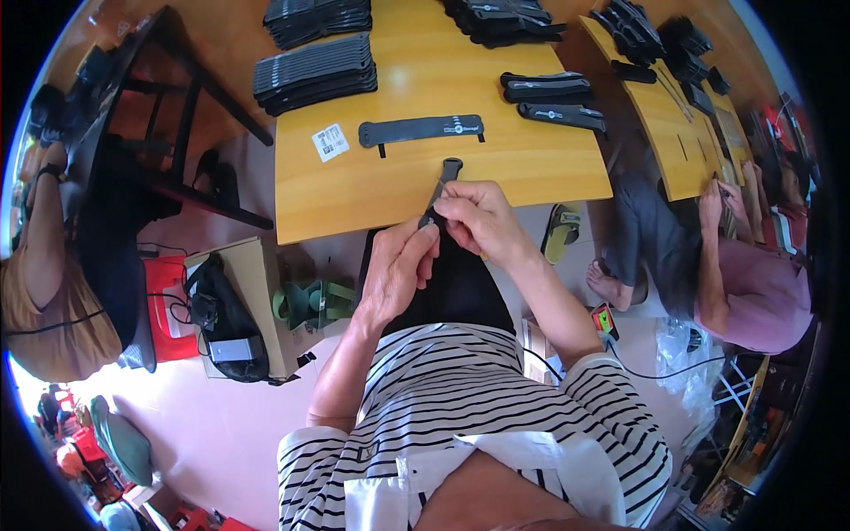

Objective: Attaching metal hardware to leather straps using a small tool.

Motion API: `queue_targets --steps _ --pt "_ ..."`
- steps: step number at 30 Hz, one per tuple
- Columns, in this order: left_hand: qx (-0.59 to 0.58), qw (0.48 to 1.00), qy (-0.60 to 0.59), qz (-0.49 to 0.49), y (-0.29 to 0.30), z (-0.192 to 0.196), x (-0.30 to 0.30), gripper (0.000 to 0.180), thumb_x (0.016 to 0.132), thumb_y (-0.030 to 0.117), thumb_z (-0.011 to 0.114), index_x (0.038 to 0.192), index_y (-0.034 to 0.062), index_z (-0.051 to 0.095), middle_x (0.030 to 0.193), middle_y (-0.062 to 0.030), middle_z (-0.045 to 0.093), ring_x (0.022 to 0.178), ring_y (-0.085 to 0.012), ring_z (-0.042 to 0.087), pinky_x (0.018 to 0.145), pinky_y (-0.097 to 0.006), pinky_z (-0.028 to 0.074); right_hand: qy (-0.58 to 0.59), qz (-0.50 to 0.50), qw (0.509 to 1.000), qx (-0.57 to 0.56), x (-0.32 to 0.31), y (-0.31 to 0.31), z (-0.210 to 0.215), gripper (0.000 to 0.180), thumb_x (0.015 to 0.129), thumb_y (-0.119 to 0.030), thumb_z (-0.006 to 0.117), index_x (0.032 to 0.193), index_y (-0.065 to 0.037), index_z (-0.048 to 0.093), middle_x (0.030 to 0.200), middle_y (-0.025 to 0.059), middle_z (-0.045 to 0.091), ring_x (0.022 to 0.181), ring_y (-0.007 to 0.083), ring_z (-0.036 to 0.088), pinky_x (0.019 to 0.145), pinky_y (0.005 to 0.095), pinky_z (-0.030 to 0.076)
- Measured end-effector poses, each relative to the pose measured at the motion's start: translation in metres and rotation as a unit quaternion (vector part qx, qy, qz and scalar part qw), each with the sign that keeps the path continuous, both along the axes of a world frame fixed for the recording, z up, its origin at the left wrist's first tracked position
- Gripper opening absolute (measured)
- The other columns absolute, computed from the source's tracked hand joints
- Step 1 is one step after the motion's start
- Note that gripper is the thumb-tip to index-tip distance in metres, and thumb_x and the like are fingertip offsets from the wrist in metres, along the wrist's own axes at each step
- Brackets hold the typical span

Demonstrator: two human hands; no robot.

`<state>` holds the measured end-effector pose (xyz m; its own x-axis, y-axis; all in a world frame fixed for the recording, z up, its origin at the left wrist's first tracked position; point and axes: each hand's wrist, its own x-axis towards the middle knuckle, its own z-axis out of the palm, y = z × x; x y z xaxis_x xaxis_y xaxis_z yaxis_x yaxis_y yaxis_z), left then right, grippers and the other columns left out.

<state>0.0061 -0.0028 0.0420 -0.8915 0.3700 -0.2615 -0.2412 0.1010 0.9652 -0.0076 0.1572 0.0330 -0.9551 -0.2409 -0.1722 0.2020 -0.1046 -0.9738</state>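
Both of my hands are closed on a narrow black strap [450, 171] just off the table's near edge. Its far end, with a small loop or buckle, points up over the tabletop. My left hand [396, 267] pinches the lower part between thumb and fingers. Slightly higher, my right hand [485, 219] grips the same strap, its fingertips close to the left thumb. The strap's lower part is hidden by my fingers. Ahead of my hands, a wide dark grey band [416, 132] with white print lies flat, beside a white label sheet [330, 142].
On the yellow wooden table [354, 199] stand stacks of dark bands [314, 75] at far left, more bands [546, 88] at right and a bundle [500, 22] behind. A co-worker [753, 283] sits right at another table [660, 133]; another person [62, 301] sits left, near an open carton [279, 327].
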Motion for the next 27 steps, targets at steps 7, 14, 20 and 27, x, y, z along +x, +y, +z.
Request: queue_targets --steps 7,14,20,27 --pt "0.084 0.996 -0.019 0.024 0.009 -0.011 -0.021 0.032 0.089 0.029 0.043 0.067 0.0057 0.048 0.048 -0.0008 0.042 0.04 -0.0086 0.038 0.038 -0.021 0.031 -0.096 -0.048 0.992 -0.062 -0.041 0.019 0.006 0.026 0.083 -0.021 0.053 0.062 -0.008 0.043 0.044 -0.0002 0.039 0.031 0.0061 0.03 0.031 0.0203 0.021" --pt "0.176 0.984 -0.007 0.037 0.003 -0.015 -0.028 0.03 0.089 0.027 0.043 0.067 0.0074 0.046 0.049 -0.0001 0.041 0.04 -0.0083 0.037 0.038 -0.021 0.028 -0.142 -0.15 0.962 -0.18 -0.109 0.054 0.014 0.028 0.08 -0.019 0.058 0.06 -0.013 0.039 0.048 -0.0033 0.037 0.035 0.005 0.029 0.032 0.0201 0.02" --pt "0.24 0.969 -0.011 0.051 -0.007 -0.015 -0.026 0.029 0.09 0.027 0.042 0.069 0.0072 0.046 0.05 -0.0004 0.041 0.041 -0.0085 0.037 0.04 -0.02 0.03 -0.092 -0.207 0.955 -0.19 -0.188 0.085 0.037 0.03 0.079 -0.016 0.059 0.058 -0.013 0.038 0.049 -0.0037 0.038 0.037 0.0042 0.028 0.034 0.0181 0.02" --pt "0.27 0.959 0.013 0.082 -0.011 -0.007 -0.033 0.03 0.09 0.027 0.042 0.069 0.0069 0.045 0.051 -0.0002 0.04 0.042 -0.0089 0.037 0.04 -0.02 0.03 -0.049 -0.279 0.937 -0.204 -0.254 0.081 0.076 0.028 0.079 -0.013 0.053 0.056 -0.012 0.036 0.049 -0.0021 0.037 0.038 0.0067 0.027 0.035 0.0201 0.022"
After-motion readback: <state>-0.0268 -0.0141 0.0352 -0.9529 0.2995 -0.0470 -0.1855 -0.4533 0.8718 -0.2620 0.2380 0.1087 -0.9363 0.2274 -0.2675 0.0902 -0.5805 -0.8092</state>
